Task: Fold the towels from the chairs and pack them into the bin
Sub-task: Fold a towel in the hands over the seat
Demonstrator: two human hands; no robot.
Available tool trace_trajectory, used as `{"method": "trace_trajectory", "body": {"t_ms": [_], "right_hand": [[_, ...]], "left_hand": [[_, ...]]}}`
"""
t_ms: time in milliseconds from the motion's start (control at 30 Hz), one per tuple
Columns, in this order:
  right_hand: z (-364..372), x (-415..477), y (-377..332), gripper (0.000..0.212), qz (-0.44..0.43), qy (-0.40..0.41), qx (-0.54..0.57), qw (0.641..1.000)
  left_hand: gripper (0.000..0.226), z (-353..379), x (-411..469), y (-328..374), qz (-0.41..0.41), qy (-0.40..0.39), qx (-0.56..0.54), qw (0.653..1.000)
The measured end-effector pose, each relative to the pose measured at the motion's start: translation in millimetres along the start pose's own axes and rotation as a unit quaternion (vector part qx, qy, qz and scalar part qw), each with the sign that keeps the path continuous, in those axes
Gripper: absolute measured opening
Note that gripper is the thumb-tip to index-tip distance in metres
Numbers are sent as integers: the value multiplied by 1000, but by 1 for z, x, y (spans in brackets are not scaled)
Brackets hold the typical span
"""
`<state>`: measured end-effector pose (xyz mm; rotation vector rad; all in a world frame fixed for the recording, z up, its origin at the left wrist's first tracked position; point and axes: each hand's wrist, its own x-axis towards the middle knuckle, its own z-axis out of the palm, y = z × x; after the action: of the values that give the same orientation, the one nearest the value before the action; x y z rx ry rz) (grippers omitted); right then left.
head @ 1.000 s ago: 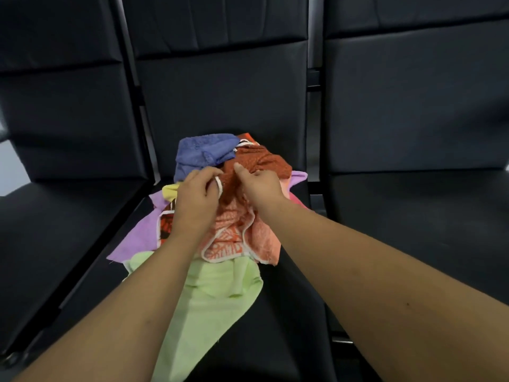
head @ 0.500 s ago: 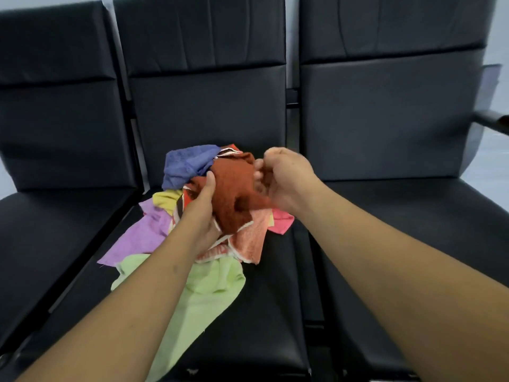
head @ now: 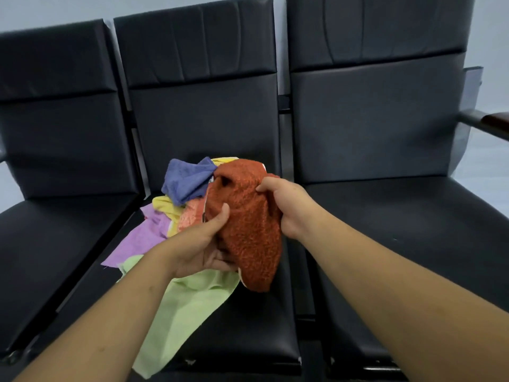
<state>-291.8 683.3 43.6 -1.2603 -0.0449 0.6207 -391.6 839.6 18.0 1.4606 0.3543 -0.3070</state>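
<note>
A rust-orange towel (head: 249, 216) hangs crumpled above the middle chair seat (head: 248, 326), lifted off the pile. My left hand (head: 203, 244) grips its lower left part, thumb on top. My right hand (head: 286, 205) grips its upper right edge. Behind and below lies the pile: a blue towel (head: 187, 180), a yellow towel (head: 165, 204), a purple towel (head: 140, 238), a light orange patterned towel (head: 191, 216) and a pale green towel (head: 187, 307) that droops over the seat's front edge. No bin is in view.
Three black padded chairs stand side by side. The left seat (head: 55, 244) and right seat (head: 413, 230) hold nothing. A metal armrest with a brown pad (head: 487, 122) juts out at the far right. A pale wall is behind.
Both hands have raised the rust-orange towel off the pile and toward me. It now hangs free between them. The view has tilted up and shows more of the chair backs.
</note>
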Motion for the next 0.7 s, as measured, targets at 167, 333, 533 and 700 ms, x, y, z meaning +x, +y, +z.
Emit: {"method": "trace_trajectory", "body": {"t_ms": [167, 333, 533, 700], "right_hand": [[-21, -18, -10, 36, 8, -85, -48, 995], [-50, -32, -19, 30, 59, -131, -122, 982], [-112, -54, -24, 16, 41, -59, -65, 995], [-145, -63, 14, 42, 93, -112, -175, 974]], "left_hand": [[71, 6, 11, -1, -3, 76, -159, 984], [34, 37, 26, 13, 106, 63, -258, 958], [21, 65, 33, 12, 121, 33, -180, 976], [43, 93, 28, 3, 122, -30, 7, 992]]}}
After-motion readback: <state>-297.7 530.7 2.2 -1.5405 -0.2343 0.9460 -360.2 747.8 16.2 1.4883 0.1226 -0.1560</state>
